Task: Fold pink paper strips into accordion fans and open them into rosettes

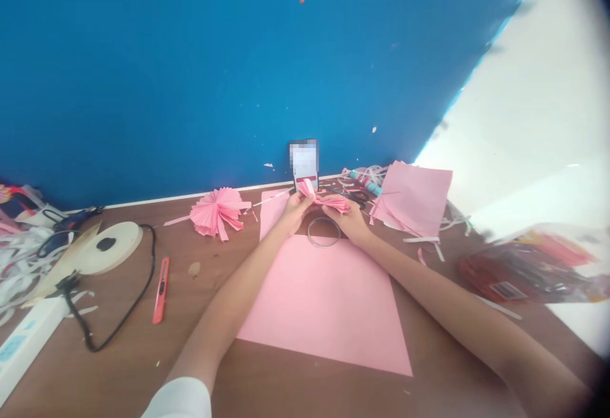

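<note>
Between my two hands is a strip of pleated pink paper point(333, 202), bent near its middle. My left hand point(296, 211) pinches its left part, where a pale band shows. My right hand point(350, 220) grips the right part, fingers closed around the folds. Just below the hands lies a thin ring point(324, 232) on a large flat pink sheet point(324, 303). A pleated pink paper fan point(219, 211), spread almost round, rests on the table to the left of my left hand. A phone point(304, 162) leans on the wall behind my hands.
Left on the brown table point(200, 316) are a red box cutter point(162, 291), a roll of white tape point(112, 246), a black cable point(152, 265) and a white power strip point(33, 342). Stacked pink sheets point(414, 195), dark scissors point(359, 197) and a plastic bag point(528, 265) lie right.
</note>
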A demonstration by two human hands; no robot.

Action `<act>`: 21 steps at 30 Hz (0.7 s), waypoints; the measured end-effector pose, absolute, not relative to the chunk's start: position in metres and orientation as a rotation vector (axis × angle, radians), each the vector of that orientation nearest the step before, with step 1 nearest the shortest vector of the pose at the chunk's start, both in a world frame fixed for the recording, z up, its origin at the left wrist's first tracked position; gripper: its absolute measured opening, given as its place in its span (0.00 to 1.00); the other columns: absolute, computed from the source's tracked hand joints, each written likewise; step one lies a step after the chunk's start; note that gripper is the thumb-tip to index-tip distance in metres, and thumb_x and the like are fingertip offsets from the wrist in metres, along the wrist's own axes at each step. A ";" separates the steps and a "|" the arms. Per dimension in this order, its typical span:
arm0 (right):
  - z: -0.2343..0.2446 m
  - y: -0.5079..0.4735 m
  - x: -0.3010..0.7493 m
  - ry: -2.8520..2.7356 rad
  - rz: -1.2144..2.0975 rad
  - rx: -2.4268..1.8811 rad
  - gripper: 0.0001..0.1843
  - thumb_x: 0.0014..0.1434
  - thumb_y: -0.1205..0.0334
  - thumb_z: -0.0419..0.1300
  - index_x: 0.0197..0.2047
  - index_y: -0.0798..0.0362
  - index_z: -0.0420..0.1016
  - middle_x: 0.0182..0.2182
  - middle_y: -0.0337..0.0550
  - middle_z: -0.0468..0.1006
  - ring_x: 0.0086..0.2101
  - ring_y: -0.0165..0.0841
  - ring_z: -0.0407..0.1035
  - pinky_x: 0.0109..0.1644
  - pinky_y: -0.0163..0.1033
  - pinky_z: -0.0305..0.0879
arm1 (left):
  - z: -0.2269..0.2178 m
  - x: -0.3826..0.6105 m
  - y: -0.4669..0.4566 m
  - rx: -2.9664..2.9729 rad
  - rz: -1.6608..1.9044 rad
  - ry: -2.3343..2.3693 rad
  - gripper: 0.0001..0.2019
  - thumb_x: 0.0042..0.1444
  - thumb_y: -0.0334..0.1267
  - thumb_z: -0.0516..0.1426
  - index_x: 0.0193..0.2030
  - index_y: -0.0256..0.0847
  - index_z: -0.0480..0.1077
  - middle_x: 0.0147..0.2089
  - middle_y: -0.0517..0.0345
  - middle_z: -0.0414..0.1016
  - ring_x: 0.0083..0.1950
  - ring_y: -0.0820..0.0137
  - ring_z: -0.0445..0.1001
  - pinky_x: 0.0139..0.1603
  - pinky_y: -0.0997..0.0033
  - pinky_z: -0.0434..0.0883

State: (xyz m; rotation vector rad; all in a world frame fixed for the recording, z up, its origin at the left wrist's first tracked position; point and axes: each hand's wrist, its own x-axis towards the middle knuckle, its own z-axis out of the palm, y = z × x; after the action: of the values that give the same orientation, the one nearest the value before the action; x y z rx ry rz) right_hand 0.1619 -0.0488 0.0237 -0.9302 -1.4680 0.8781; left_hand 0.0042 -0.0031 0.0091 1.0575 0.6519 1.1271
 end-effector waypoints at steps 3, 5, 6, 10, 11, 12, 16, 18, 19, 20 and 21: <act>0.021 -0.048 0.162 -1.398 0.874 -0.999 0.12 0.56 0.52 0.60 0.34 0.51 0.74 0.31 0.42 0.76 0.33 0.35 0.70 0.42 0.45 0.69 | 0.008 0.006 -0.004 1.125 1.093 0.684 0.21 0.51 0.46 0.62 0.49 0.35 0.69 0.41 0.51 0.76 0.37 0.72 0.74 0.43 0.69 0.71; 0.018 -0.048 0.162 -1.377 0.877 -1.024 0.12 0.56 0.51 0.59 0.33 0.52 0.73 0.28 0.40 0.74 0.30 0.34 0.69 0.38 0.43 0.69 | 0.008 0.007 -0.005 1.161 1.090 0.697 0.22 0.51 0.46 0.62 0.50 0.36 0.69 0.41 0.50 0.76 0.36 0.72 0.74 0.41 0.70 0.71; 0.017 -0.047 0.162 -1.367 0.881 -1.032 0.12 0.56 0.51 0.59 0.33 0.52 0.72 0.27 0.40 0.74 0.29 0.33 0.69 0.37 0.42 0.69 | 0.008 0.007 -0.005 1.181 1.088 0.701 0.23 0.51 0.46 0.62 0.50 0.36 0.69 0.41 0.50 0.76 0.36 0.72 0.74 0.41 0.70 0.71; 0.012 -0.044 0.163 -1.306 0.907 -1.053 0.13 0.55 0.50 0.60 0.34 0.52 0.70 0.27 0.40 0.74 0.28 0.33 0.69 0.35 0.41 0.69 | 0.008 0.008 -0.005 1.277 1.054 0.727 0.22 0.52 0.46 0.61 0.52 0.37 0.71 0.40 0.51 0.76 0.35 0.73 0.73 0.37 0.73 0.70; 0.010 -0.043 0.163 -1.303 0.907 -1.053 0.14 0.55 0.50 0.60 0.34 0.52 0.70 0.28 0.40 0.75 0.28 0.33 0.69 0.35 0.41 0.69 | 0.008 0.008 -0.005 1.293 1.044 0.741 0.22 0.52 0.46 0.61 0.51 0.37 0.71 0.39 0.52 0.75 0.34 0.74 0.72 0.36 0.73 0.70; 0.009 -0.043 0.163 -1.309 0.909 -1.049 0.14 0.55 0.49 0.60 0.34 0.52 0.70 0.28 0.41 0.75 0.29 0.33 0.69 0.35 0.40 0.69 | 0.008 0.008 -0.004 1.301 1.036 0.754 0.22 0.52 0.46 0.61 0.51 0.37 0.72 0.37 0.53 0.75 0.32 0.75 0.71 0.35 0.74 0.69; 0.006 -0.042 0.162 -1.321 0.977 -1.023 0.15 0.58 0.48 0.56 0.40 0.51 0.69 0.31 0.41 0.74 0.31 0.33 0.69 0.34 0.39 0.68 | 0.010 0.007 -0.005 1.275 1.041 0.773 0.22 0.51 0.47 0.61 0.50 0.37 0.73 0.33 0.56 0.73 0.28 0.78 0.67 0.31 0.76 0.66; 0.006 -0.042 0.163 -1.286 0.971 -1.024 0.18 0.59 0.49 0.54 0.48 0.50 0.67 0.35 0.42 0.74 0.31 0.32 0.68 0.32 0.38 0.67 | 0.013 0.007 -0.006 1.274 1.045 0.778 0.22 0.51 0.48 0.60 0.50 0.38 0.73 0.33 0.57 0.73 0.27 0.79 0.65 0.31 0.76 0.65; 0.005 -0.042 0.163 -1.265 0.942 -1.029 0.20 0.59 0.49 0.54 0.51 0.49 0.65 0.37 0.42 0.73 0.31 0.32 0.68 0.32 0.38 0.67 | 0.015 0.007 -0.007 1.288 1.041 0.781 0.22 0.52 0.49 0.60 0.50 0.38 0.73 0.34 0.57 0.73 0.27 0.79 0.65 0.30 0.76 0.64; 0.005 -0.042 0.164 -1.245 0.904 -1.034 0.22 0.59 0.50 0.55 0.54 0.49 0.62 0.39 0.43 0.73 0.32 0.32 0.68 0.32 0.38 0.67 | 0.016 0.007 -0.008 1.308 1.034 0.783 0.22 0.52 0.49 0.60 0.50 0.38 0.73 0.34 0.57 0.73 0.26 0.80 0.64 0.30 0.76 0.64; 0.004 -0.041 0.165 -1.232 0.866 -1.039 0.24 0.59 0.50 0.55 0.57 0.48 0.59 0.41 0.44 0.72 0.33 0.32 0.68 0.33 0.38 0.67 | 0.017 0.007 -0.009 1.331 1.026 0.786 0.22 0.52 0.49 0.60 0.50 0.38 0.72 0.33 0.57 0.72 0.26 0.80 0.64 0.30 0.77 0.63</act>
State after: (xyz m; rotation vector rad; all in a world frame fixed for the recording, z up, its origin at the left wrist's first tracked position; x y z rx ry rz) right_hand 0.1648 -0.0412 0.0044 -1.0389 -1.2319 0.8664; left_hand 0.0073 -0.0087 0.0171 1.3312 0.7861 1.0264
